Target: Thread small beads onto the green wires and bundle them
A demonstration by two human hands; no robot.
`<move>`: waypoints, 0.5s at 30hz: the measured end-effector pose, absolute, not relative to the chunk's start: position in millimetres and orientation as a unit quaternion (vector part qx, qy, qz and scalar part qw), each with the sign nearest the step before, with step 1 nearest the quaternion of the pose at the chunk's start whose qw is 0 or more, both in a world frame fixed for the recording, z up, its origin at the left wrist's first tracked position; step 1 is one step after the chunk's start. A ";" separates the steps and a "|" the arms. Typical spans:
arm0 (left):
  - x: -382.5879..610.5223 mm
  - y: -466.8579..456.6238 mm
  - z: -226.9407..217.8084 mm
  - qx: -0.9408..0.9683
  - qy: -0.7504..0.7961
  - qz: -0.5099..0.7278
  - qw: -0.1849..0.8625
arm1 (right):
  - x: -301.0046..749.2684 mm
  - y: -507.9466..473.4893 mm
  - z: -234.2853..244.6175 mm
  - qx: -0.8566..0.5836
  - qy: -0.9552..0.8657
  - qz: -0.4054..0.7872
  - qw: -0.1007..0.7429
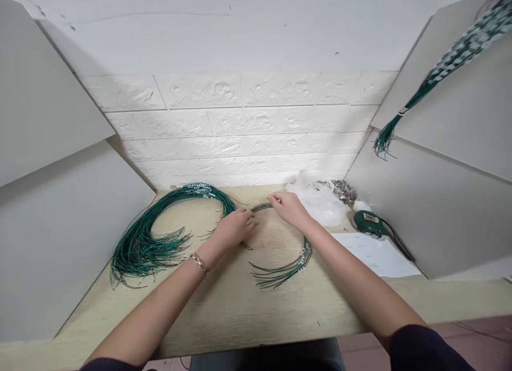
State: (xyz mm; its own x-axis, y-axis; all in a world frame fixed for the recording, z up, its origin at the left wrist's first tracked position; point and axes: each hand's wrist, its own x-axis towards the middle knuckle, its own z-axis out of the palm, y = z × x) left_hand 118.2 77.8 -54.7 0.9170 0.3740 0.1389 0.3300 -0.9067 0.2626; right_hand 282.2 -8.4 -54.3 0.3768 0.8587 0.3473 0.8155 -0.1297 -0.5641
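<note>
My left hand (236, 227) and my right hand (288, 208) meet at the middle of a pale wooden table (240, 307). Both pinch a thin green cord that belongs to a small curved bundle of green cords (288, 267) lying under my right forearm. A much larger bundle of green cords (160, 229) arcs across the table to the left, its far end close to my left hand. A bracelet sits on my left wrist.
Grey boards stand on both sides, a white brick-pattern wall behind. At the back right lie a white plastic bag (320, 200), a heap of small metal parts (344, 190), a green tool with a cable (370, 224) and a paper sheet (376, 253). Another cord bundle (440, 66) hangs upper right.
</note>
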 end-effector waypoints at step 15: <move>132.4 -21.5 -63.5 0.975 0.095 -0.053 0.194 | 297.9 -57.9 -68.9 -0.777 -0.508 0.089 0.362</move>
State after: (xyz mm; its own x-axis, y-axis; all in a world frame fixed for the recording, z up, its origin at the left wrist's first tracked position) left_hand 132.4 -21.5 -63.5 0.9763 0.1652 -0.1399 0.2062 -0.9065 0.3683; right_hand 297.9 -57.9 -68.9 0.4678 0.8538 0.2286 0.7243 -0.2221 -0.6527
